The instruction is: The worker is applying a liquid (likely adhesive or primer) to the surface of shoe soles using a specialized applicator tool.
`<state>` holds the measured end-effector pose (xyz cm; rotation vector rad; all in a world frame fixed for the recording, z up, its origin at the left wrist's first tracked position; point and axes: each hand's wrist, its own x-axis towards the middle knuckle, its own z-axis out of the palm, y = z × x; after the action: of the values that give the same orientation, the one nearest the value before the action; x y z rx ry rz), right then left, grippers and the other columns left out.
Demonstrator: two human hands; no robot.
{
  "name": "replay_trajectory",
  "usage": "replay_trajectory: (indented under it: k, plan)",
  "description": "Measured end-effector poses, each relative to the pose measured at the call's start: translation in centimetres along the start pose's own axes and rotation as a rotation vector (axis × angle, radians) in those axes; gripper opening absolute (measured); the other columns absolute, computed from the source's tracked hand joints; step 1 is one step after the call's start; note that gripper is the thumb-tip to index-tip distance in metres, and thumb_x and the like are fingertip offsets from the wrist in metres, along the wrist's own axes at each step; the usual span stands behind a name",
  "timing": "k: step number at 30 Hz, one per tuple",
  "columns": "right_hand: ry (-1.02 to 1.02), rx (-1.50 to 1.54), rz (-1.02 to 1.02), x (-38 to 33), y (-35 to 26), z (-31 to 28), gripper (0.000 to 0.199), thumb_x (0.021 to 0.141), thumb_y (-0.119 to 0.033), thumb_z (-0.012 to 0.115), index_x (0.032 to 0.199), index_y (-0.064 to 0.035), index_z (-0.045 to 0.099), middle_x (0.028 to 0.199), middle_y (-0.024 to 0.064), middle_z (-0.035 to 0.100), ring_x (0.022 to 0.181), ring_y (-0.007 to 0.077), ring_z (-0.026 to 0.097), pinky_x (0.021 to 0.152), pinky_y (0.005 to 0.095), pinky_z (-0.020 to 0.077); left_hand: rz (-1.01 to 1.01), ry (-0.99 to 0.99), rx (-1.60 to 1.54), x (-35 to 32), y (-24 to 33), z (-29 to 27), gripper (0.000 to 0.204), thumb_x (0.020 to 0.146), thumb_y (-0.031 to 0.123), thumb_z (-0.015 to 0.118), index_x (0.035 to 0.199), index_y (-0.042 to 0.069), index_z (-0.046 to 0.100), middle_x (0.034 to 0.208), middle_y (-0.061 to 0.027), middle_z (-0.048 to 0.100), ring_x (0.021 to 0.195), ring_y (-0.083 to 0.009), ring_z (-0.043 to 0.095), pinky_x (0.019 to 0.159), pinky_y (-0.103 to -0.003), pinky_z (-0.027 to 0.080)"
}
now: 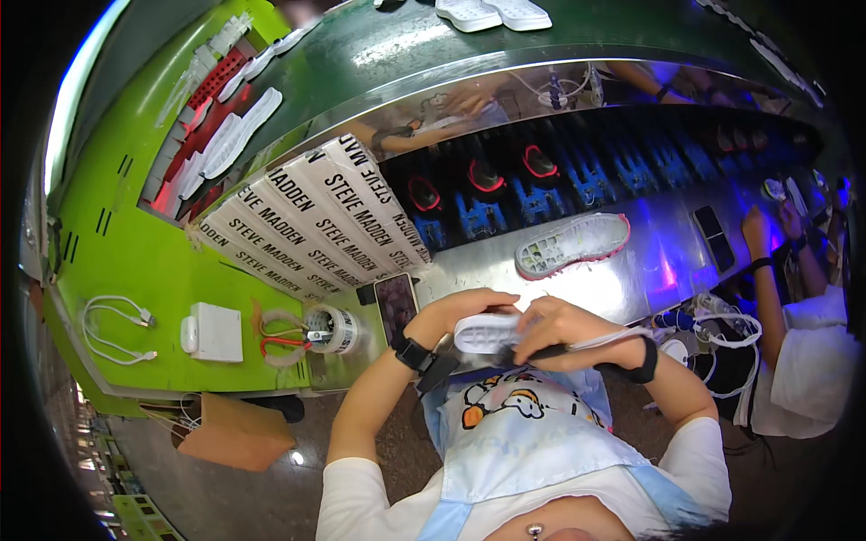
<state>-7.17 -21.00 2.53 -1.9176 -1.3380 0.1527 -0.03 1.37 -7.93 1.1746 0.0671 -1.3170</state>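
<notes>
A white shoe sole [480, 334] is held in front of my apron. My left hand [462, 308] closes around its far side, fingers bent over it. Closed at the sole's right end, my right hand [561, 326] grips a slim brush-like tool [609, 339] with a pale handle and a dark part by the sole. The fingers partly hide the tool's working end. Beyond my hands, a second shoe sole [573, 247], whitish with a pink-red edge and a gridded surface, lies on the metal bench [469, 273].
To the left stand a printed-paper-covered box [311, 221], a phone [395, 305], a tub [344, 330] with scissors, a white case [216, 332] and a cable [115, 330]. A dark conveyor [577, 171] runs behind. Another phone [713, 239] lies near a co-worker's arm [767, 279].
</notes>
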Motion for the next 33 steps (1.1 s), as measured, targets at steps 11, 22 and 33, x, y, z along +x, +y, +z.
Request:
replay_trajectory:
  k: [11, 22, 33]
  plan:
    - [0.813, 0.376, 0.478, 2.1, 0.1, 1.9, 0.021, 0.077, -0.004, 0.070, 0.097, -0.0025, 0.069, 0.095, 0.0084, 0.069, 0.086, 0.0144, 0.064, 0.079, 0.0262, 0.0497, 1.026, -0.333, -0.841, 1.0, -3.2, 6.0, 0.059, 0.096, 0.039, 0.032, 0.142, 0.002, 0.034, 0.139, -0.0194, 0.044, 0.121, -0.0286, 0.049, 0.105, -0.040, 0.038]
    - [0.519, 0.340, 0.347, 1.9, -1.8, 4.5, 0.016, 0.087, -0.008, 0.062, 0.099, -0.0001, 0.069, 0.082, 0.0070, 0.070, 0.074, 0.0116, 0.065, 0.069, 0.0254, 0.0516, 0.929, -0.202, -1.191, 0.5, -1.2, 6.3, 0.061, 0.091, 0.040, 0.043, 0.137, 0.001, 0.040, 0.123, -0.0209, 0.054, 0.104, -0.0298, 0.056, 0.094, -0.039, 0.046]
    - [0.412, 0.761, 0.496, 1.9, -0.9, 0.7, 0.019, 0.093, -0.008, 0.053, 0.088, 0.0016, 0.069, 0.079, 0.0057, 0.067, 0.061, 0.0113, 0.063, 0.059, 0.0224, 0.0513, 0.785, -0.222, -0.684, -1.9, 0.9, 4.7, 0.070, 0.088, 0.043, 0.040, 0.132, -0.011, 0.039, 0.115, -0.0237, 0.057, 0.091, -0.0299, 0.061, 0.084, -0.038, 0.052]
